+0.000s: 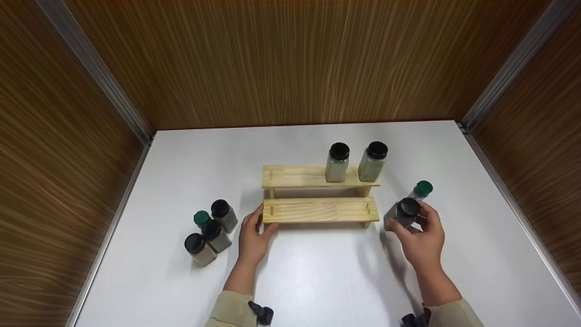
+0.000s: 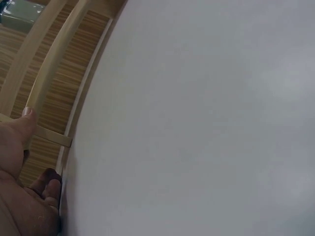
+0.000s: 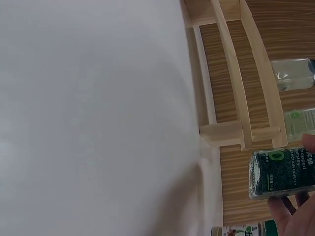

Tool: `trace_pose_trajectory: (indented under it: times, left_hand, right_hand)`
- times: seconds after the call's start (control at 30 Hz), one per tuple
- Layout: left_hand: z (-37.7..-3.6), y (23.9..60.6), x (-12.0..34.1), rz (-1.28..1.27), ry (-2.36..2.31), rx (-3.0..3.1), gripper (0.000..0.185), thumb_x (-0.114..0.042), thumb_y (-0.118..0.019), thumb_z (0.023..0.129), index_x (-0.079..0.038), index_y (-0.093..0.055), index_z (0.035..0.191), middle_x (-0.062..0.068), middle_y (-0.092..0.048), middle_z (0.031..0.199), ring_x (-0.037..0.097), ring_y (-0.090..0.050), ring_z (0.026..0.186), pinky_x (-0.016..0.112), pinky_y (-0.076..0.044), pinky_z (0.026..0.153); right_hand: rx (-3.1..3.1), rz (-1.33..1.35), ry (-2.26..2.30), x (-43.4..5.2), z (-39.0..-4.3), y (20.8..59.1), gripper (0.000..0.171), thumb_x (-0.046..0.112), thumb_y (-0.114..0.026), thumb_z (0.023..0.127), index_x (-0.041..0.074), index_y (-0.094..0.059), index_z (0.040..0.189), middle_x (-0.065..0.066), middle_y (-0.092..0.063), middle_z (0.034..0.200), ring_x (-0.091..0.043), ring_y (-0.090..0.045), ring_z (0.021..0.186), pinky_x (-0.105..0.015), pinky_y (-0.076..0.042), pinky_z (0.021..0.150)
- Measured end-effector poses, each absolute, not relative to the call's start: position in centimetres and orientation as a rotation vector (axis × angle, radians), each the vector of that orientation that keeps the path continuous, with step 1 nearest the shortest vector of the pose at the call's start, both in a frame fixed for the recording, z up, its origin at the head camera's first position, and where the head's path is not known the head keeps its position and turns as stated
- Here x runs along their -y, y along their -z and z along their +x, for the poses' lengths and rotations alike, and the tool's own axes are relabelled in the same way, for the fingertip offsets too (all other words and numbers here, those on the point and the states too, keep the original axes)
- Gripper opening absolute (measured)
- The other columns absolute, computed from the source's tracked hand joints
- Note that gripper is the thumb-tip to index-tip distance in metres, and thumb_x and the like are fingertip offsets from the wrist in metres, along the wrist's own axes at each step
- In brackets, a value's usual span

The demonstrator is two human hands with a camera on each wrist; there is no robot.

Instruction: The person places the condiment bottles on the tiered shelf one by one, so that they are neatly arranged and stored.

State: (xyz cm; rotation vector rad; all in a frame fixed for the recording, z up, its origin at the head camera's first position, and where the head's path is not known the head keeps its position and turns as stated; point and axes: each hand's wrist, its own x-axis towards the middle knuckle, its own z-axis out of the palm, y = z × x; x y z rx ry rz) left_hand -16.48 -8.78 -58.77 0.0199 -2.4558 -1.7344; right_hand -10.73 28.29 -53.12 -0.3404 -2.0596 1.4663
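At the right end of the rack (image 1: pixel 320 210), just off its lower step, the right hand (image 1: pixel 420 240) has its grip clamped round a black-capped jar (image 1: pixel 402 214), fingers curled on both sides of the body below the cap. The jar sits low, at or just above the table (image 1: pixel 317 272); contact with the surface cannot be told. It is tilted: the long axis runs cap to base, cap up and toward the head camera, base angled down and left toward the rack's end. In the right wrist view the jar (image 3: pixel 280 172) lies across the frame with its label facing the lens and fingertips (image 3: pixel 290 216) under it. A green-capped jar (image 1: pixel 420 190) stands just behind it, upright, close by but seemingly apart. The left hand (image 1: pixel 255 236) rests against the rack's left front corner, fingers fairly straight and holding nothing, thumb on the edge of the lower step; the left wrist view shows that thumb (image 2: pixel 24 123) on the wood. Two black-capped jars (image 1: pixel 355 162) stand upright on the right half of the upper step; the lower step is bare. Left of the left hand, four more jars (image 1: pixel 211 229) stand clustered on the table, three black caps and one green. Judged step: a jar just taken up for shelving, the left hand steadying the rack. The next move would call for righting the jar, lifting it over the step's front edge and setting it down flat, clear of the upper step's overhang.
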Motion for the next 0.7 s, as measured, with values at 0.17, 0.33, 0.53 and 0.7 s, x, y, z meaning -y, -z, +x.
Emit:
trace_pose_trajectory:
  times: [0.17,0.33,0.53,0.7]
  left_hand:
    - [-16.4,58.7,8.8,0.034,1.759,2.457,0.067,-0.011,-0.082,0.094,-0.003,-0.054,0.154,0.024,-0.054,0.141,0.042,-0.054,0.134,0.048,-0.045,0.118]
    - [-16.4,58.7,8.8,0.041,1.743,2.475,0.067,-0.014,-0.082,0.094,-0.004,-0.054,0.154,0.023,-0.054,0.142,0.041,-0.053,0.136,0.047,-0.044,0.118]
    - [-16.4,58.7,8.8,0.033,1.730,2.467,0.066,-0.013,-0.083,0.094,-0.004,-0.055,0.153,0.023,-0.055,0.141,0.040,-0.055,0.134,0.046,-0.045,0.117]
    - [-16.4,58.8,8.8,0.039,1.735,2.464,0.067,-0.013,-0.083,0.093,-0.004,-0.056,0.153,0.023,-0.055,0.141,0.041,-0.055,0.135,0.046,-0.045,0.117]
  right_hand:
    - [2.044,-0.256,-1.475,-27.4,-11.2,52.7,0.068,-0.016,-0.086,0.075,-0.005,-0.060,0.137,0.004,-0.061,0.118,-0.009,-0.061,0.100,-0.010,-0.056,0.079]
    - [2.020,-0.200,-1.525,-26.7,-11.7,52.4,0.067,-0.018,-0.086,0.074,-0.005,-0.061,0.135,0.003,-0.063,0.117,-0.008,-0.063,0.099,-0.012,-0.058,0.078]
    - [2.020,-0.186,-1.535,-26.2,-12.2,52.0,0.068,-0.017,-0.087,0.073,-0.004,-0.062,0.134,0.004,-0.063,0.118,-0.009,-0.063,0.100,-0.012,-0.058,0.078]
    - [2.036,-0.160,-1.541,-25.7,-12.3,51.9,0.067,-0.018,-0.086,0.074,-0.004,-0.061,0.135,0.001,-0.063,0.119,-0.011,-0.063,0.102,-0.013,-0.058,0.080]
